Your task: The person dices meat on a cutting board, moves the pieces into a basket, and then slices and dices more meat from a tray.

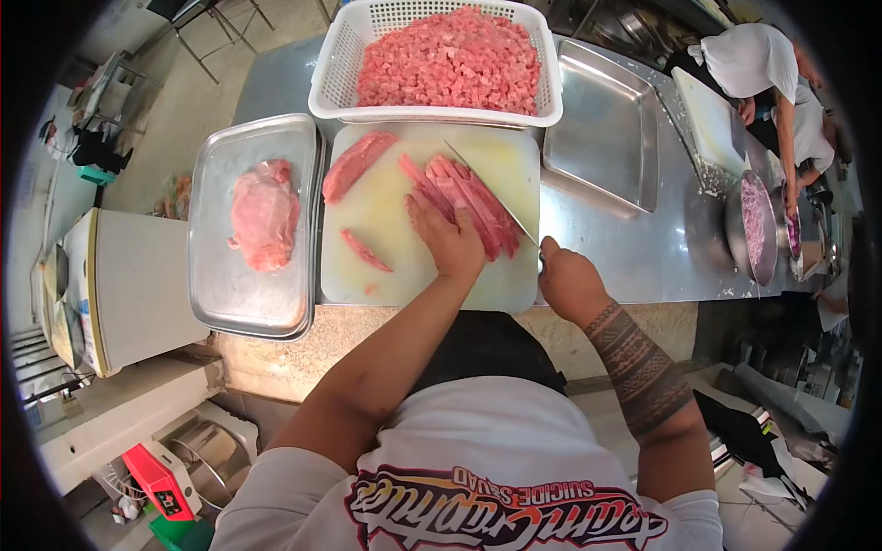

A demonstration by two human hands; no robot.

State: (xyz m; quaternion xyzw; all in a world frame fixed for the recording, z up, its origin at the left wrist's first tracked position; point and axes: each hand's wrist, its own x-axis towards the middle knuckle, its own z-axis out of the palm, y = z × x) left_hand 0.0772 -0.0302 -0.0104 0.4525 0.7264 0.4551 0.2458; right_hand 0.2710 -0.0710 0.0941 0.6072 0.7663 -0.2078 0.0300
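Note:
Long strips of raw meat [473,197] lie side by side on a white cutting board [367,285]. My left hand [452,241] rests on their near left side, fingers stretched out over the meat. In my right hand [568,280] is the handle of a knife [496,197], its long thin blade slanting up and left along the right side of the strips. A thicker piece of meat [358,165] sits at the board's upper left corner. Below it lies a small separate strip [366,251].
Beyond the board stands a white perforated basket [432,114] heaped with diced meat [448,60]. To the left, a metal tray [207,266] holds a slab of meat [264,216]. A metal pan [602,129] sits right. Farther right, people work beside a bowl [753,230] of chopped purple-white food.

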